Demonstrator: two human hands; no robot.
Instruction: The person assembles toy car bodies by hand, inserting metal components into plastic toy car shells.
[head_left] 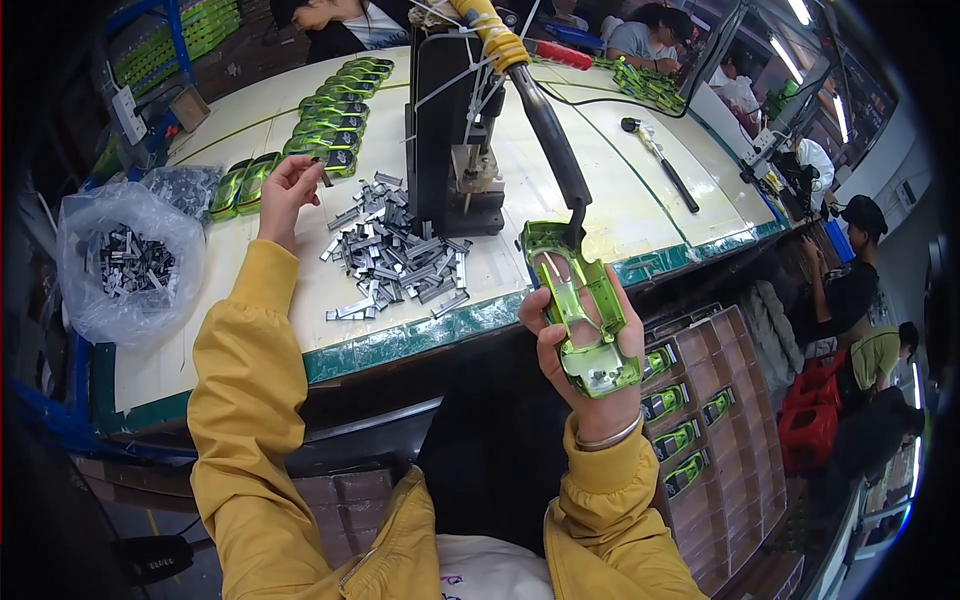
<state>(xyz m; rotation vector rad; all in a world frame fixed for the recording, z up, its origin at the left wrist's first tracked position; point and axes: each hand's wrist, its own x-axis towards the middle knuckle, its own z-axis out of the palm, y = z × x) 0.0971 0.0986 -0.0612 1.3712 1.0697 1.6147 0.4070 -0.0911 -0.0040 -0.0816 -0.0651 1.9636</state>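
My right hand [610, 345] holds a shiny green toy car body [577, 300], its hollow underside facing up, in front of the table edge. The black end of a lever [556, 150] shows just above the car body; whether they touch I cannot tell. My left hand [290, 198] is raised over the table, thumb and fingers pinched on a small dark piece [324, 174], too small to name. Beside it lies a loose heap of small silver-grey channel-shaped parts [400, 262]. Behind the left hand stands a row of green toy car bodies [330, 122].
A black bench press [440, 130] stands mid-table. At the left sits a clear plastic bag [130, 265] of silver-grey parts. A hammer-like tool [660, 165] lies at the right. Below the table's right edge is a compartmented tray [735, 400] with several green cars. Other people work around.
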